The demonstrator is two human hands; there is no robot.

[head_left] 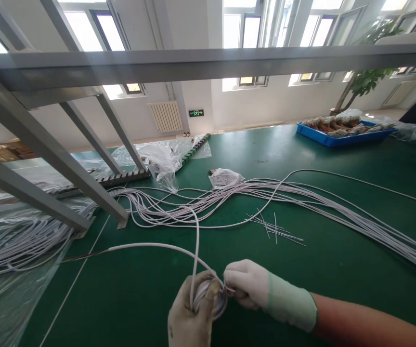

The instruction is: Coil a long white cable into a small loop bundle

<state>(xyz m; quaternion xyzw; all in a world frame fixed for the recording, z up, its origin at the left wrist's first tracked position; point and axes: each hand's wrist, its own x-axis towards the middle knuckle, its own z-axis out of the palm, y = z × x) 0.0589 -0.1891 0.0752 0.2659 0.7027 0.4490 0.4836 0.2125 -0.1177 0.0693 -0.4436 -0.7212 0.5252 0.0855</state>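
Observation:
My left hand (186, 315), in a soiled whitish glove, grips a small coil of white cable (221, 308), its thumb laid across the loops. Against the coil's right side, my right hand (249, 284) is closed in a pinch, wearing a white glove with a green-edged cuff. A short pale end pokes out under its fingers; what it belongs to is hidden. From the coil one cable end (150, 245) runs left to bare thin coloured wires (81, 257). Another length (197, 236) rises toward the long bundle of white cables (226, 193) on the green table.
Thin white strips (276, 229) lie scattered beyond my hands. Further back are a clear bag (226, 177) of thin pieces and a blue tray (332, 140) of bundled parts. Grey metal frame legs (99, 188) stand at left, near more coiled cable (31, 241) on plastic sheeting.

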